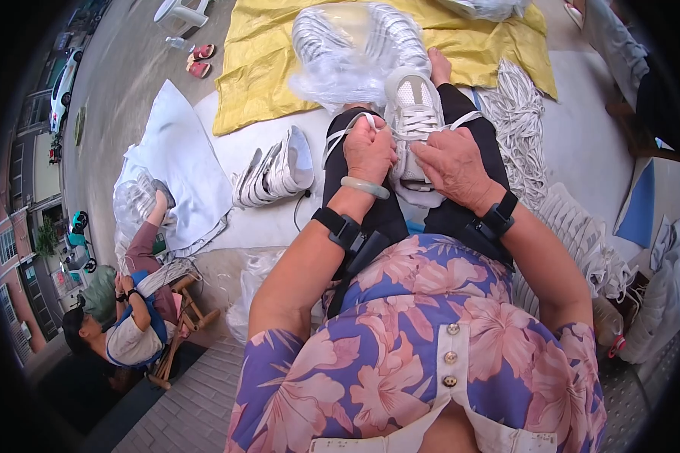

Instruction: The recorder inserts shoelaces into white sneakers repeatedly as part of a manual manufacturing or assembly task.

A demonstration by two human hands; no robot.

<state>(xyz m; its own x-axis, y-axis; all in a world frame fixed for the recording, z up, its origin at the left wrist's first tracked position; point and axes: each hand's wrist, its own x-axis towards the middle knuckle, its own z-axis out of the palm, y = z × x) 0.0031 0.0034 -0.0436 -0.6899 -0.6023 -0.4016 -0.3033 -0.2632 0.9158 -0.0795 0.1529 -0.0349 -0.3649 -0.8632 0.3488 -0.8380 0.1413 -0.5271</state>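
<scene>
A white sneaker [414,102] lies on my lap, toe pointing away from me. My left hand [368,149] is closed on a white shoelace [343,130] at the shoe's left side; a pale green bangle and a black wristband sit on that wrist. My right hand [453,166] presses on the near end of the sneaker and pinches the lace there, with another lace end [465,118] trailing off to the right. Both hands touch the shoe.
A clear plastic bag of sneakers [355,49] rests on a yellow sheet [257,68] ahead. More white sneakers [276,172] lie at left, a heap of white laces [517,113] at right. Another person [132,313] sits on a wooden stool at lower left.
</scene>
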